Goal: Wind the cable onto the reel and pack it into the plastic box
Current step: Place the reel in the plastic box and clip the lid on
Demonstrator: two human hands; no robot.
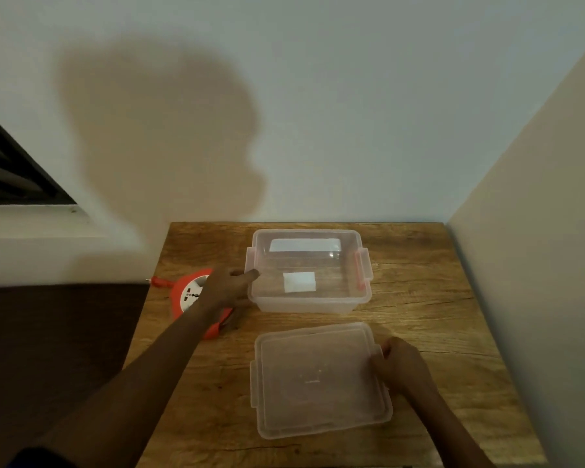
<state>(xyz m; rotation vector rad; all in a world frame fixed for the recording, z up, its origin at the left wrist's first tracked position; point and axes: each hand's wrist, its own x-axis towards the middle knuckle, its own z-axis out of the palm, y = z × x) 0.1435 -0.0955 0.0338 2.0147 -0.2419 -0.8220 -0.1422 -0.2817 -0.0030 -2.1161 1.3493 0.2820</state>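
An orange cable reel (187,292) with a white socket face lies flat at the left edge of the wooden table (426,298). My left hand (227,288) rests over the reel, fingers reaching to the left wall of the clear plastic box (362,292); whether it grips the reel I cannot tell. The box stands open at the back of the table, with a white label on its floor. Its translucent lid (318,380) lies flat in front of it. My right hand (399,363) holds the lid's right edge. An orange plug end (159,282) sticks out left of the reel.
A wall stands right behind the table and another runs along its right side. Left of the table the floor drops away dark, with a window sill (31,211) above it.
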